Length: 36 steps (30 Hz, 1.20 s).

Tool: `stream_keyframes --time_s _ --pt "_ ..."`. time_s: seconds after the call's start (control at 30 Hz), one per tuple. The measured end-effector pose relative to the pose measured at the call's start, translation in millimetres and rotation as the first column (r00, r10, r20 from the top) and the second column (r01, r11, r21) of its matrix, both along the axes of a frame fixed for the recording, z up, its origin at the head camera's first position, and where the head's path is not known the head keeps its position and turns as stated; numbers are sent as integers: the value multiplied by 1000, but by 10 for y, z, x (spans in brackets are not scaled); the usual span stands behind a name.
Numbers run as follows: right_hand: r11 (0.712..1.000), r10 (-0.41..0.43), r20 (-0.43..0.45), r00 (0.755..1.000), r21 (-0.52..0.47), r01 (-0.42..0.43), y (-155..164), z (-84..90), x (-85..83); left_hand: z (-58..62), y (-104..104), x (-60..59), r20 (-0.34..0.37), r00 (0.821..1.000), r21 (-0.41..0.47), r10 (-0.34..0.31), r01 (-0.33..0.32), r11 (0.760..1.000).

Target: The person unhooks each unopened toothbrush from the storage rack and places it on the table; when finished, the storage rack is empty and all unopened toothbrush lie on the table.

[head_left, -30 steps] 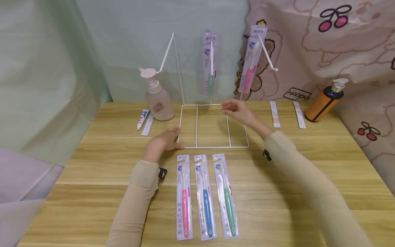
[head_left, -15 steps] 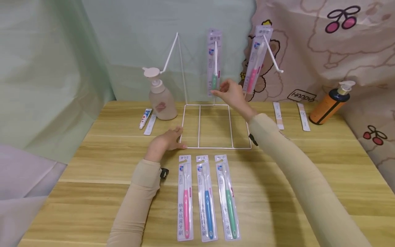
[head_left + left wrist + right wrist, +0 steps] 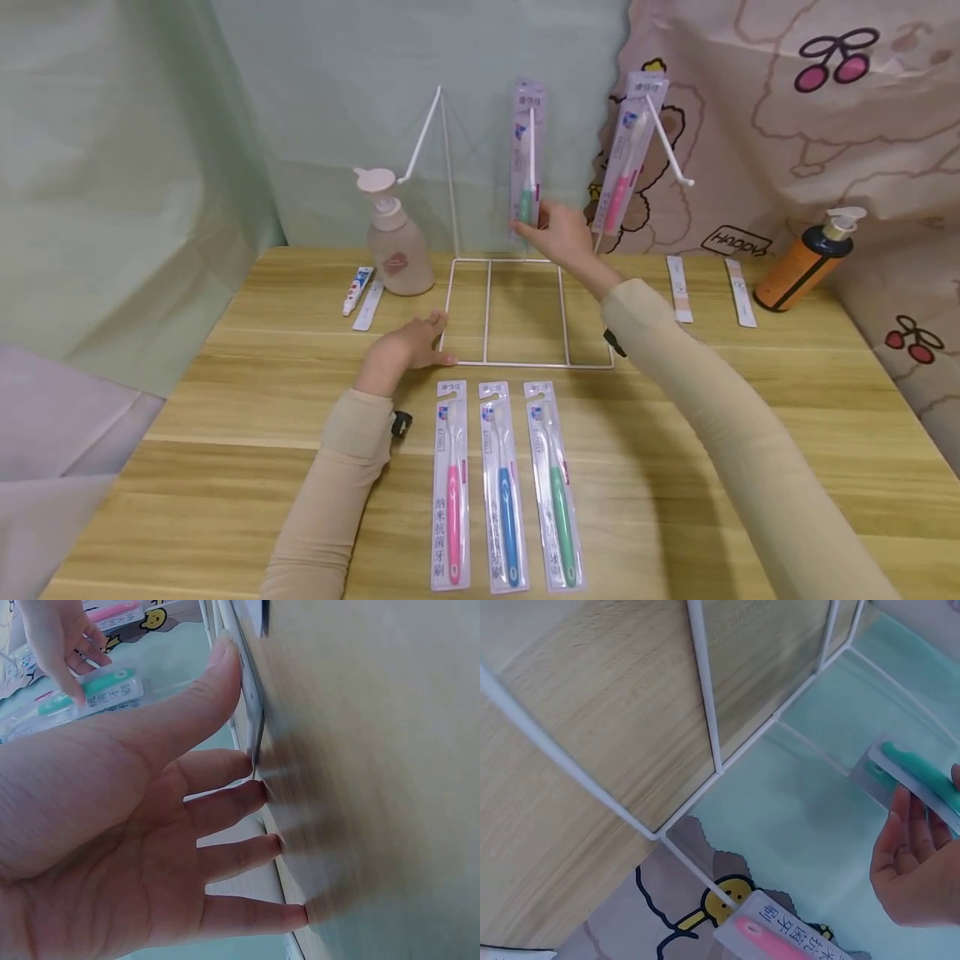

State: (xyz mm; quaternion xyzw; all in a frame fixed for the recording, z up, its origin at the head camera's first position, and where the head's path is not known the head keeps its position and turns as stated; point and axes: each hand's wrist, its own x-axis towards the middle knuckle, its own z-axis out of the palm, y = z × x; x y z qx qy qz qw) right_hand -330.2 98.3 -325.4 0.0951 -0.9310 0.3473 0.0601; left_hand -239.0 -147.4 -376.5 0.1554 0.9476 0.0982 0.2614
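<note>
A white wire rack [image 3: 525, 363] stands at the back of the wooden table. A green toothbrush pack [image 3: 527, 158] hangs from its middle hook and a pink toothbrush pack [image 3: 626, 158] from its right hook. My right hand [image 3: 553, 233] pinches the lower end of the green toothbrush pack [image 3: 922, 780]. My left hand [image 3: 408, 348] lies flat with straight fingers [image 3: 225, 802] against the rack's front left corner wire [image 3: 251, 712]. Near me lie three more packs side by side: pink [image 3: 450, 487], blue [image 3: 504, 492] and green [image 3: 557, 492].
A beige pump bottle [image 3: 393, 242] and a small toothpaste tube [image 3: 352, 290] sit left of the rack. Two narrow strips [image 3: 678, 287] and an orange pump bottle [image 3: 806, 258] sit to the right. Curtains hang close behind the table.
My right hand has risen from above the rack's base to the lower end of the hanging green pack and taken hold of it. My left hand has stayed at the rack's corner.
</note>
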Motion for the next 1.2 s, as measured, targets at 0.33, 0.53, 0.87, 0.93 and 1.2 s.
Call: stream_keyframes --time_s 0.33,0.53,0.87,0.93,1.2 --pt "998 70 -82 994 13 -69 270 20 252 20 4 17 3 1000 -5 12 -12 1000" --pt "993 114 -149 982 51 -107 393 12 387 11 -3 14 -3 1000 -9 1 -1 1000" --pt "979 186 -176 967 120 -167 616 58 794 19 13 9 5 1000 3 15 -15 1000" --pt "975 202 -189 961 134 -179 661 72 873 13 11 2 3 1000 3 13 -13 1000" --pt "966 224 -228 948 181 -185 802 111 1137 -9 5 -15 4 1000 -6 2 -2 1000"
